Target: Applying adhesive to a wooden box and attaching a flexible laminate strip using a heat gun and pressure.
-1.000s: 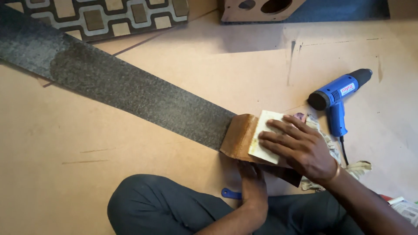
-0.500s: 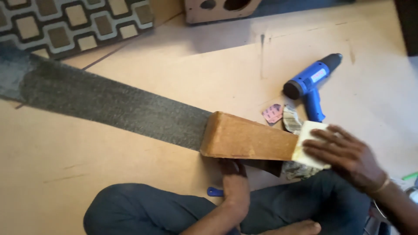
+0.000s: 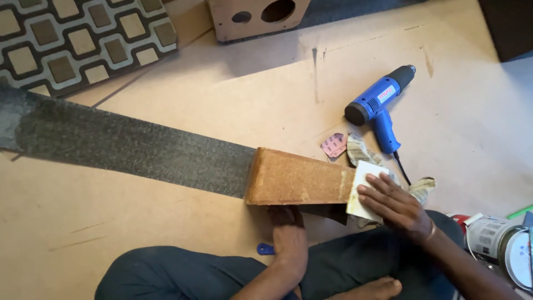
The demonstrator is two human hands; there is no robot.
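The person sits cross-legged on the floor with a long board lying across in front of the knees, so both hands can reach it. Much of its length is covered in dark grey fabric; the near end is bare brown. The right hand lies flat, fingers spread, pressing a pale square pad against the bare end. The left hand reaches under the board's near edge, seemingly steadying it; its grip is hidden. A blue heat gun lies just beyond, within reach.

heat gun 1 | board 1 | hands 2 | can 1
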